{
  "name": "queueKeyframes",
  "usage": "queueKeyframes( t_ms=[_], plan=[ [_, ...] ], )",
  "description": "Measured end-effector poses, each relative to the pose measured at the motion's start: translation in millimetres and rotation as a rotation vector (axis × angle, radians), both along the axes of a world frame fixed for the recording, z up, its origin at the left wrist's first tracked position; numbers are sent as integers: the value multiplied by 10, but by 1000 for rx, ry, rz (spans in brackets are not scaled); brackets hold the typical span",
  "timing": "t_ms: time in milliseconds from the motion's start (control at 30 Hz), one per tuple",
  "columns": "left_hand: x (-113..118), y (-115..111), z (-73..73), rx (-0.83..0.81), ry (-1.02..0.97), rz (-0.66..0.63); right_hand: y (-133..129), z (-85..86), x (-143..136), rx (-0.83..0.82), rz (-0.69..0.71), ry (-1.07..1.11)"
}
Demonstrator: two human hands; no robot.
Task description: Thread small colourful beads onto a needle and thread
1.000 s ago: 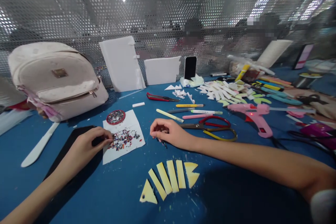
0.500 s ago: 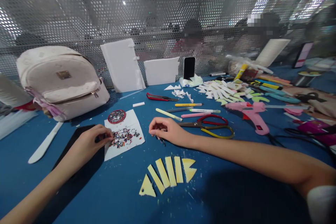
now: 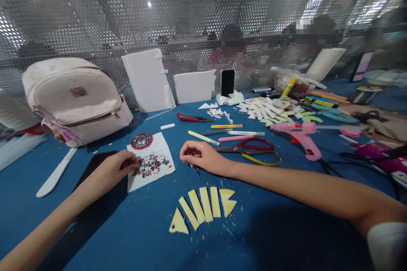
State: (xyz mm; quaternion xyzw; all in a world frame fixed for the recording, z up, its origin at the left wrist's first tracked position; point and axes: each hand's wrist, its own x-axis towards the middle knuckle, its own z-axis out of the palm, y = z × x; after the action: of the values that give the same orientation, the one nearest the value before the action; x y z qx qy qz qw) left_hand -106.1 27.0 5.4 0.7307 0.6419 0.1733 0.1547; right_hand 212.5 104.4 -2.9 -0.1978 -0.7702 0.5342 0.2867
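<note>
- Left hand (image 3: 123, 165): fingers narrow, at the glitter (image 3: 153, 165), left of centre; cannot tell if gripping any.
- Right hand (image 3: 205, 157): fingers curled, below centre; cannot tell if holding anything.
- Yellow pieces (image 3: 206, 204): lower centre.

"Where does the camera look from?"
"The person's head, facing forward and down across the blue worktop (image 3: 143, 228)."
"How near?"
"Near enough that the left hand (image 3: 117, 166) and right hand (image 3: 205, 157) show at mid-height, yet wide enough to include the perforated screen (image 3: 190, 12) behind."
</note>
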Motion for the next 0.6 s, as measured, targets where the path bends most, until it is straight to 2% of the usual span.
queueKeyframes(
  t_ms=[200, 600],
  plan=[
    [66, -40, 82, 77, -19, 53, 8, -15, -1, 2, 0, 0],
    [73, -44, 119, 41, 6, 60, 13, -23, -2, -4, 16, 3]
  ],
)
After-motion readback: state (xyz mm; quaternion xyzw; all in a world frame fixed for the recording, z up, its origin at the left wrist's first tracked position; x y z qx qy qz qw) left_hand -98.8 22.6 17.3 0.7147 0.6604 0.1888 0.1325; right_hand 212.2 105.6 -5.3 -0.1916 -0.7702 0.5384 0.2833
